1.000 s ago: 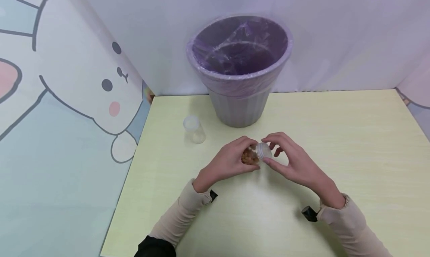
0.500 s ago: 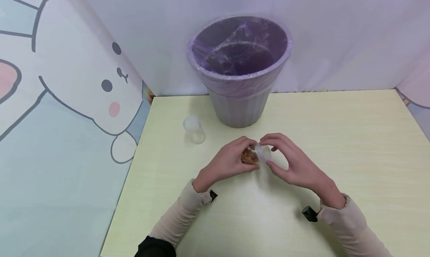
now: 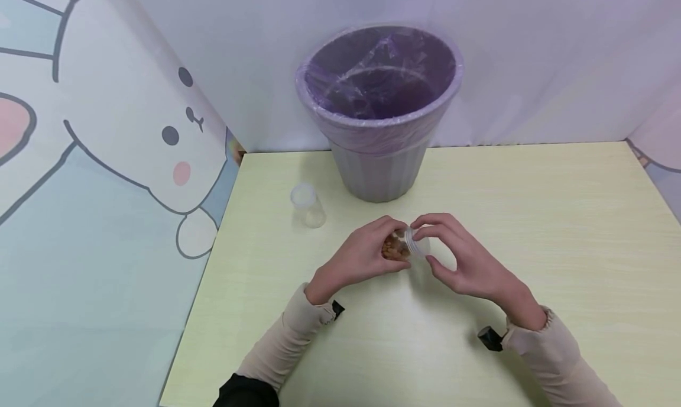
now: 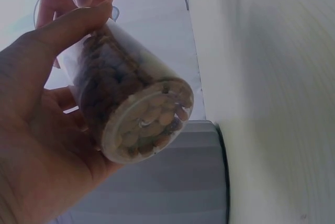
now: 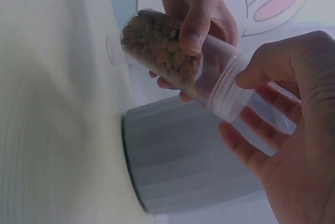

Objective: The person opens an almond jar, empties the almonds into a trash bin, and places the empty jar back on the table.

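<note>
Tilting over the pale wooden tabletop (image 3: 548, 206), a clear plastic jar of brown nut-like pieces (image 5: 157, 46) sits clamped in the left hand's (image 3: 362, 253) fingers. The right hand (image 3: 473, 265) bends its fingers and thumb round the translucent ridged lid (image 5: 229, 97). Far left stands a second clear cylindrical jar (image 3: 309, 207); beyond, a grey plastic-lined bin (image 3: 380, 170).

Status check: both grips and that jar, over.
Left grip around tilted jar, brown pieces inside. Right grip loose at its lid. Bin, second container standing apart; nothing seen blocking.

In the head view, the left grip (image 3: 364, 254) hides the nine-o'clock end of the jar (image 3: 401, 245). The bench (image 3: 558, 229) is cropped at six o'clock.
</note>
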A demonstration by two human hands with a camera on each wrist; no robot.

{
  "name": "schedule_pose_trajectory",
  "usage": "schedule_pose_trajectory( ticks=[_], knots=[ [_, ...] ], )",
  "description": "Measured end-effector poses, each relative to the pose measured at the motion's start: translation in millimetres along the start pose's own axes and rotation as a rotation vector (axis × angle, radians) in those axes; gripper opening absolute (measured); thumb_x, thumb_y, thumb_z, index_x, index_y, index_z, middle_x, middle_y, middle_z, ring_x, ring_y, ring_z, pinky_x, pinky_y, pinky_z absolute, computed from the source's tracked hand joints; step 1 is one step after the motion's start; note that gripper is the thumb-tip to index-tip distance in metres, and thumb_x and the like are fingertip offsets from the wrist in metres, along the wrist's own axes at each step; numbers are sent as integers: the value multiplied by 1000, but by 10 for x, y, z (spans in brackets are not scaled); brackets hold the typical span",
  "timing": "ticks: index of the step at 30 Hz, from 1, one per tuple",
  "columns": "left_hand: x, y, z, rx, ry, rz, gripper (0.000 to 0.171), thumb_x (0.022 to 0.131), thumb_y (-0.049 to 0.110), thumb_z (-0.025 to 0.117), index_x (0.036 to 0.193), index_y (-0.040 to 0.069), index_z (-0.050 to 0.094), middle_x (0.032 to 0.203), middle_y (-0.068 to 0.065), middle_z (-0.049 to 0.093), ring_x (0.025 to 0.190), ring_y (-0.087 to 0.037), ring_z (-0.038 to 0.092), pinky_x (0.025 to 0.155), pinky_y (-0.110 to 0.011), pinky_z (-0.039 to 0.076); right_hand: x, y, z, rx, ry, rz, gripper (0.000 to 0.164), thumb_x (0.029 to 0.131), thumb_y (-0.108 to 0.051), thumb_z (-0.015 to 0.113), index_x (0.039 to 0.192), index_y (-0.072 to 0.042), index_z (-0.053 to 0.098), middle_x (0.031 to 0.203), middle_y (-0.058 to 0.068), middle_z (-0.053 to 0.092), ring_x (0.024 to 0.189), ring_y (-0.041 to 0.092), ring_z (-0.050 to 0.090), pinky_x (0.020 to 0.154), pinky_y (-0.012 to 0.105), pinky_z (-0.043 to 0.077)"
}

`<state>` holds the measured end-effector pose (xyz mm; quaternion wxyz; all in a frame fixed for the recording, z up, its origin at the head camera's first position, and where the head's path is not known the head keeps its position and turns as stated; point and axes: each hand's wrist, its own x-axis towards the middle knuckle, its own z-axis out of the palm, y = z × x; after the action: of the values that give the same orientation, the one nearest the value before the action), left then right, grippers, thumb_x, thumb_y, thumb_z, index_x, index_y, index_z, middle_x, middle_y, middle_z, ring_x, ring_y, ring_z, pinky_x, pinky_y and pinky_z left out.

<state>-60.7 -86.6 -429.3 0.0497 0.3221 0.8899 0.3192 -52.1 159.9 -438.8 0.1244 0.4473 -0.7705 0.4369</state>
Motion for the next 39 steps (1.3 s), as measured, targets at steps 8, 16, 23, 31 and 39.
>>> schedule_pose_trajectory(
  ticks=[8,16,23,31,39],
  knots=[
    [-9,-6,-23,17,19,2,59,83,35,89,133,16,62,124,4,67,108,-9,64,95,-28,54,11,34,9,26,-14,-104,41,78,14,55,115,-2,64,132,15,59,131,24,49,118,24,35],
    [-7,-2,-32,23,14,-9,60,83,34,90,133,17,63,124,4,67,106,-9,63,93,-28,55,30,25,26,52,10,-162,39,78,17,50,107,-4,66,124,15,61,128,28,51,119,28,35],
    [-7,-19,-37,38,14,-34,61,83,36,89,134,16,62,123,4,67,104,-10,64,91,-29,55,38,2,27,66,41,-181,35,78,17,53,100,-6,67,114,11,67,125,28,55,118,29,37],
    [-9,-36,-33,29,14,-49,61,84,37,89,135,16,61,123,4,66,103,-9,63,90,-29,55,37,3,20,70,52,-186,30,82,13,53,96,-8,68,108,8,67,122,26,55,116,29,38],
    [0,3,0,24,-14,-34,60,85,35,88,134,15,61,122,3,66,105,-9,63,93,-30,55,7,-28,22,128,101,-11,26,98,-8,68,122,0,66,121,14,59,113,17,53,96,22,45]
  ],
)
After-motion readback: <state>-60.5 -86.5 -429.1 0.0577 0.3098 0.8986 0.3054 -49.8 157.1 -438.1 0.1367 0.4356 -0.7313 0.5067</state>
